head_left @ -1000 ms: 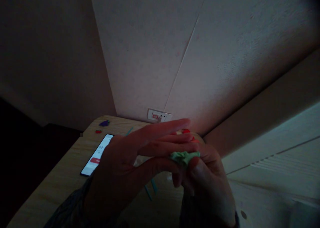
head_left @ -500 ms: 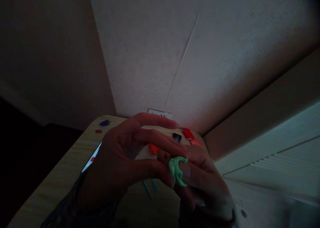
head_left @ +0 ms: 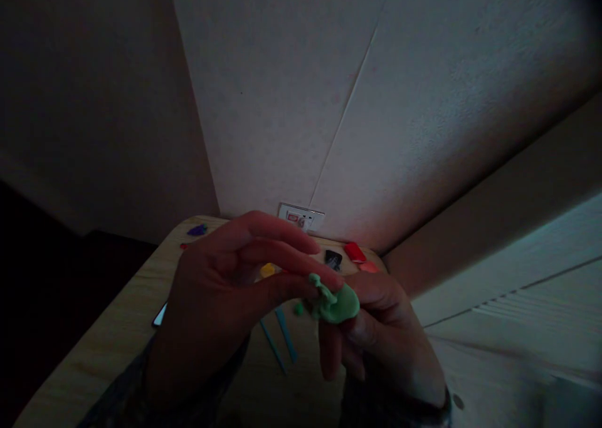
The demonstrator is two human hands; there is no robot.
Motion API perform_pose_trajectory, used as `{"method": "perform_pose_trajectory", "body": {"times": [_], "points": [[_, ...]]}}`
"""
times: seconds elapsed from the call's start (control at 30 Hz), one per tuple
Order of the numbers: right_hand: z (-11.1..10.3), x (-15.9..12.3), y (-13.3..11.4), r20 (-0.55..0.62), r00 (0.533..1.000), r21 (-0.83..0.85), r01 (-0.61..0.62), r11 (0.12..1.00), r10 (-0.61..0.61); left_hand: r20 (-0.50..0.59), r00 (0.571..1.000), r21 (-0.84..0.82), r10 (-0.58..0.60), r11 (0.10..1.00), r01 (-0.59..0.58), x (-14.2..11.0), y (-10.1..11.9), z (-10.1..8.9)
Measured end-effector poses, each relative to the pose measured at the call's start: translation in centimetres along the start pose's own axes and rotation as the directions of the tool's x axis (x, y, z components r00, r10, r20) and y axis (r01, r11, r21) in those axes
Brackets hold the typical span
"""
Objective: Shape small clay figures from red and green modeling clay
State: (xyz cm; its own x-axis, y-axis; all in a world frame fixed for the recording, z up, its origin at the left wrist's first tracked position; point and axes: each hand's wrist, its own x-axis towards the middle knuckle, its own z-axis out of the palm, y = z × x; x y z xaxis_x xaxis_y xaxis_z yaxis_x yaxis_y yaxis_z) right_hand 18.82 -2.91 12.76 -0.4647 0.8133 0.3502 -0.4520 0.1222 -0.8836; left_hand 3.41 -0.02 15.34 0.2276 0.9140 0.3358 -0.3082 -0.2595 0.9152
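Clay (head_left: 348,304), green, pinched in the fingers (head_left: 294,259) of left hand (head_left: 211,302) and right hand (head_left: 399,337): press lightly, turning often for even thickness.

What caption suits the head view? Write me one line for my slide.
Two bare hands pinch a lumpy green piece above a wooden table where two slim blue tools lie.

On counter (head_left: 84,353): phone (head_left: 160,316) lay left, tools (head_left: 286,335) centre, packets (head_left: 354,252) far right; wall socket (head_left: 314,220) behind. Lump (head_left: 345,306) was between left hand (head_left: 202,315) and right hand (head_left: 395,328).
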Motion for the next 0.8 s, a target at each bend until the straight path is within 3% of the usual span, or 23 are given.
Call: {"method": "perform_pose_trajectory", "body": {"times": [0.13, 0.27, 0.43, 0.6, 0.8], "points": [[-0.3, -0.2, 0.5, -0.065, 0.997, -0.085, 0.039, 0.996, -0.044, -0.022, 1.0, 0.053, 0.023, 0.998, -0.022, -0.3, 0.1, 0.5], [-0.1, 0.0, 0.7, -0.119, 0.991, -0.102, 0.043, 0.994, -0.055, 0.023, 0.999, -0.001, 0.026, 1.0, -0.026, -0.5, 0.2, 1.0], [0.6, 0.4, 0.1, -0.141, 0.99, -0.075, -0.006, 0.997, -0.005, 0.18, 0.984, -0.034, 0.021, 0.999, -0.015, -0.4, 0.3, 0.7], [0.9, 0.2, 0.0, -0.192, 0.981, -0.015, 0.003, 1.0, -0.005, 0.316, 0.949, 0.045, 0.004, 0.999, -0.019, 0.0, 0.5, 0.0], [1.0, 0.1, 0.3, -0.192, 0.981, 0.041, 0.001, 0.999, 0.006, 0.272, 0.96, -0.052, -0.06, 0.996, 0.077, 0.0, 0.2, 0.1]]}}
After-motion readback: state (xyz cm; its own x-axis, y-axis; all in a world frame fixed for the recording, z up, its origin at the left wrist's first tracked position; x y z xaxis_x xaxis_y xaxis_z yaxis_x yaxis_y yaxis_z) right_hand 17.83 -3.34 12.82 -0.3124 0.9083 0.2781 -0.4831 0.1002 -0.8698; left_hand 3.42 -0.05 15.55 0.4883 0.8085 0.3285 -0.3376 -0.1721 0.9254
